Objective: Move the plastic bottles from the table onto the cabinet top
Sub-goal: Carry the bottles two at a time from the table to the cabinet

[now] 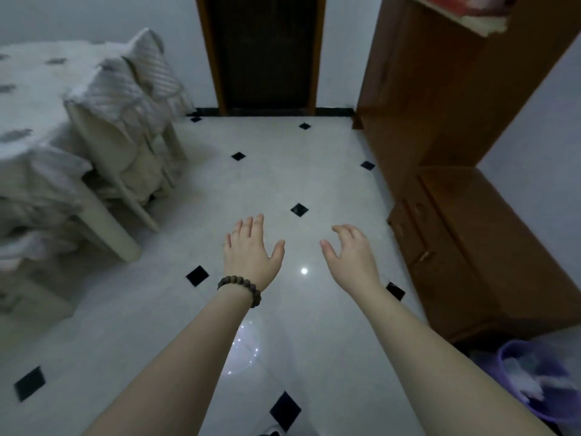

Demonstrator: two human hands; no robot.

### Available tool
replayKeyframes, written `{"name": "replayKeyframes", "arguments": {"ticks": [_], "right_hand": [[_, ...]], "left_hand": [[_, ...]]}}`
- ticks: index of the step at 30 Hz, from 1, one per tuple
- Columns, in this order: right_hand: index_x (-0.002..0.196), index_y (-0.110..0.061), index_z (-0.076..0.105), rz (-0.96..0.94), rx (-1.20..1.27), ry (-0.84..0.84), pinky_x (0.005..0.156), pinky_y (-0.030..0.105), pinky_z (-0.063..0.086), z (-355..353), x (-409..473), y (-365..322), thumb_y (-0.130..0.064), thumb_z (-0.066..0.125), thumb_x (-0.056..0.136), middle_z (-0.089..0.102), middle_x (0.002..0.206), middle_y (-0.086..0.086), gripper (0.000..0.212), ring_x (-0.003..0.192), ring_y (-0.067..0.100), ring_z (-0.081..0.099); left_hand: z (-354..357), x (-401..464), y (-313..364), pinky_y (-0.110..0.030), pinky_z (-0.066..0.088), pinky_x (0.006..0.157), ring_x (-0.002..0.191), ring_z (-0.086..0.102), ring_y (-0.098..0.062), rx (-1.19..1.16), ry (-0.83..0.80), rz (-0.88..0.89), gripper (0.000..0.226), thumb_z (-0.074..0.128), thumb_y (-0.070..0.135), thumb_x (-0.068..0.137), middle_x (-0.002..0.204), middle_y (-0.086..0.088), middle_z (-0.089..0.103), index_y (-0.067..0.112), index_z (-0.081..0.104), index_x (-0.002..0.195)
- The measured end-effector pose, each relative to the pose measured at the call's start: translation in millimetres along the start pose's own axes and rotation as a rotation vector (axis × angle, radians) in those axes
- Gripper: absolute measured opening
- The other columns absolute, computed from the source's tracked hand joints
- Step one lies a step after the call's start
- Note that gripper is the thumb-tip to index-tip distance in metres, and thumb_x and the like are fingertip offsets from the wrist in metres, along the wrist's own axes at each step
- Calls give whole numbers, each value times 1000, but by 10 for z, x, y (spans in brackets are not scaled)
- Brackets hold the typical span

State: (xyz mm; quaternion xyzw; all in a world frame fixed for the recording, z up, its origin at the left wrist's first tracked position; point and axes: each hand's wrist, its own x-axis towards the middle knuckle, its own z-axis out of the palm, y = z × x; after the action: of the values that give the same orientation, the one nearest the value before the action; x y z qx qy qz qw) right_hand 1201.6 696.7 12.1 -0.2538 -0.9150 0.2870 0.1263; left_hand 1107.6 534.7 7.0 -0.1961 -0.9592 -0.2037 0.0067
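Basically nothing in hand yet: white tiled floor (pixel 283 171) with black diamond insets fills most of the view, table (pixel 34 99) under a pale patterned cloth at the left edge with a plastic chair (pixel 125 146) draped in striped fabric pushed against its near corner, tall brown cabinet (pixel 440 89) along the right edge with a lower drawer unit (pixel 471 247) stepping out toward the camera. Dark doorway (pixel 261 51) at the far wall, purple bin (pixel 540 379) in the bottom right corner. Left hand (pixel 250 250), beaded bracelet (pixel 240 289) on the wrist, is flat and fingers spread, empty; right hand (pixel 352 253) is loosely cupped, fingers curled apart, also empty, both held out over the bare floor mid-room. No plastic bottles visible anywhere, not on the cloth's visible part nor on either cabinet surface, so their look and place cannot be told from this view. Risks, as I judge: chair legs jut out near the table corner, easy to catch a foot; glossy floor may be slippery; tall cabinet's top is out of frame, so a high reach could tip a light bottle.
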Motion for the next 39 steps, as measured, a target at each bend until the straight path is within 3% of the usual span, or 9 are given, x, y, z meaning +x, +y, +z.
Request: {"name": "replayKeyframes", "arguments": {"ticks": [4, 9, 17, 30, 39], "right_hand": [[134, -11, 48, -63, 24, -79, 111, 35, 28, 280, 508, -297, -37, 49, 95, 43, 141, 9, 47, 134, 23, 33], [133, -11, 49, -159, 44, -154, 110, 35, 30, 583, 1283, -521, -35, 50, 94, 44, 140, 8, 45, 134, 23, 32], [133, -11, 48, -313, 32, -259, 110, 35, 29, 794, 3146, -648, -35, 48, 95, 42, 141, 8, 45, 134, 22, 32], [132, -11, 50, -467, 11, -342, 107, 33, 31, 992, 5350, -994, -34, 49, 95, 46, 138, 7, 44, 132, 22, 35], [132, -13, 49, -531, 26, -403, 106, 32, 31, 1758, 6699, -1618, -34, 49, 94, 46, 136, 4, 43, 131, 20, 36]], "left_hand": [[-132, 311, -361, -43, 14, 117, 145, 18, -22, 21, 32, -119, 72, 35, 55, 88, 154, -4, 28, 18, 24, 149], [-158, 877, -609, -44, 12, 118, 146, 13, -20, 35, 77, -243, 68, 42, 51, 92, 155, -2, 26, 19, 23, 149], [-41, 2407, -456, -42, 8, 118, 146, 11, -19, 38, 180, -400, 69, 43, 51, 92, 156, -1, 23, 20, 20, 150], [-41, 4347, -312, -42, 11, 119, 146, 12, -19, 43, 250, -529, 70, 43, 52, 92, 156, -1, 24, 21, 21, 150], [-36, 5697, -966, -43, 10, 118, 146, 13, -18, 18, 319, -601, 69, 44, 53, 91, 155, 1, 26, 22, 23, 150]]}}
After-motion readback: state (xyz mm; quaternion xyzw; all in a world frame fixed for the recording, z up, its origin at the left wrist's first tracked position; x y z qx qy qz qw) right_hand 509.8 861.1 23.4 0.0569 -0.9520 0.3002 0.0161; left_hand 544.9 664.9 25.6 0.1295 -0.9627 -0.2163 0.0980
